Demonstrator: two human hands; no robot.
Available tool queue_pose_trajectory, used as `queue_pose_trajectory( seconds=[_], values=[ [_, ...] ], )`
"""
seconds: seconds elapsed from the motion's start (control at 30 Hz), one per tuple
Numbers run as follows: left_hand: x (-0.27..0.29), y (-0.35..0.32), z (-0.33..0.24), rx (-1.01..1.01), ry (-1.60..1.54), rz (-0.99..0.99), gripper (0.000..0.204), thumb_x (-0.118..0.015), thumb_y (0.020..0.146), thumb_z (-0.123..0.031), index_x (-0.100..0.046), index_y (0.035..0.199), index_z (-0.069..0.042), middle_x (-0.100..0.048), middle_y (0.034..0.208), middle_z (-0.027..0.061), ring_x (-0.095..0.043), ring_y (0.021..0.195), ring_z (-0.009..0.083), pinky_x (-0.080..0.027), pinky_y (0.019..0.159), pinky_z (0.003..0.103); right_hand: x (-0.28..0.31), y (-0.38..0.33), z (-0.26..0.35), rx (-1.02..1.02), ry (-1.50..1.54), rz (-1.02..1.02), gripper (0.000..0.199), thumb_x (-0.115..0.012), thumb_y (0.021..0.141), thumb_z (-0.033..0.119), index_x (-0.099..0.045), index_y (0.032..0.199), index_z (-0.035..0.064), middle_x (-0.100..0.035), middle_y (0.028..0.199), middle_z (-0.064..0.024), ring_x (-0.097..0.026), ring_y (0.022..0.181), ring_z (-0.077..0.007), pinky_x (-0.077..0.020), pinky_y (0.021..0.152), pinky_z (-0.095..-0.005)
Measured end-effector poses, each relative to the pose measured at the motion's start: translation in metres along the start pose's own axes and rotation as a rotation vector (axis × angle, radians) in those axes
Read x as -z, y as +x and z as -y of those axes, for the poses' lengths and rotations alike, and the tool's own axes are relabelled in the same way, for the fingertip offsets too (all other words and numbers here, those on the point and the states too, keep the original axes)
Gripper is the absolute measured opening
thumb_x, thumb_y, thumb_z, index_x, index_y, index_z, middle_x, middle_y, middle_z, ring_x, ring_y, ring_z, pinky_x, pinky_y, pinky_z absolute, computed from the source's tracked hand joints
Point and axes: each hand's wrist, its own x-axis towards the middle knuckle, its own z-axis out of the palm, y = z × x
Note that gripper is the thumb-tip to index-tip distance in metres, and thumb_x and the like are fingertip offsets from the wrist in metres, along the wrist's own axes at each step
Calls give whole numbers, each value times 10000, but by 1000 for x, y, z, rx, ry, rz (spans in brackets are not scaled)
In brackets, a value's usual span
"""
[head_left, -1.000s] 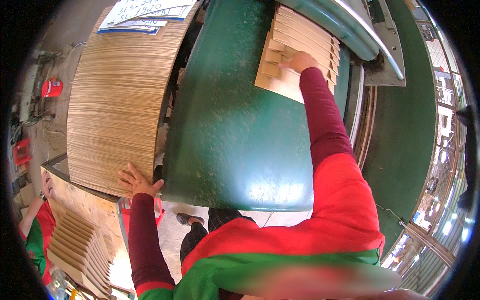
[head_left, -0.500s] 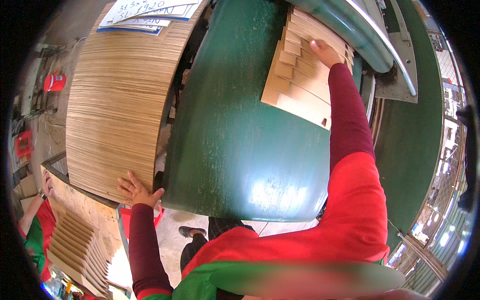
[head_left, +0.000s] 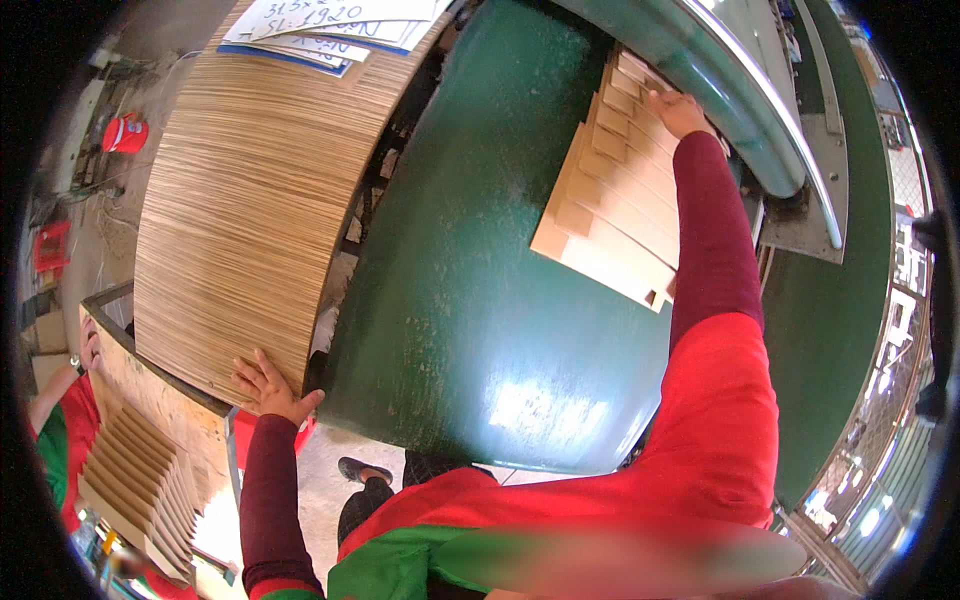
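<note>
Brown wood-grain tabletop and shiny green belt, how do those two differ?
The brown wood-grain tabletop is finely striped; the shiny green belt is plain but scuffed. White papers and the left hand rest on the tabletop; overlapping tan cardboard pieces lie on the belt. Both are broad surfaces.

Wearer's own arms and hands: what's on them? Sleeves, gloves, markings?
Left hand and right hand are bare, no gloves visible. Plain, snug maroon fabric undersleeves cover both forearms to the wrist. A looser bright-red fabric sleeve covers the right upper arm. No markings or cables visible on either arm.
</note>
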Motion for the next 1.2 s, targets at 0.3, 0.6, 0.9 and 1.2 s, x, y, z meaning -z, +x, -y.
queue_pose_trajectory(
  seconds=[0.3,0.6,0.9,1.2],
  values=[
    [2,-2,-3,76,67,25,1408,-838,487,-476,113,1475,-159,194,1496,255,138,1374,481,-78,1055,648,-67,48,-11,-194,213,-165,788,-252,885,643,-362,1405,62,-308,1437,-264,-300,1340,-385,-239,1095,-455],
    [-2,0,4,-24,5,-19,1416,-816,487,-540,118,1472,-136,216,1496,232,163,1374,469,-41,1026,692,-70,38,-10,-196,212,-254,726,-232,903,612,-341,1429,124,-303,1472,-177,-295,1357,-330,-207,1109,-458],
    [1,-1,2,26,31,37,1402,-805,496,-545,125,1471,-160,225,1498,222,162,1371,479,-52,1004,715,-78,-7,12,-112,217,-272,642,-338,899,544,-393,1398,145,-390,1428,-149,-341,1332,-309,-238,1088,-472],
    [-16,4,13,-65,-22,-172,1243,-799,557,-482,-43,1492,-169,81,1524,238,55,1385,486,-125,1024,683,-98,-135,104,-209,141,-400,660,-344,888,521,-422,1369,76,-399,1419,-155,-340,1332,-302,-224,1088,-490]
  ],
)
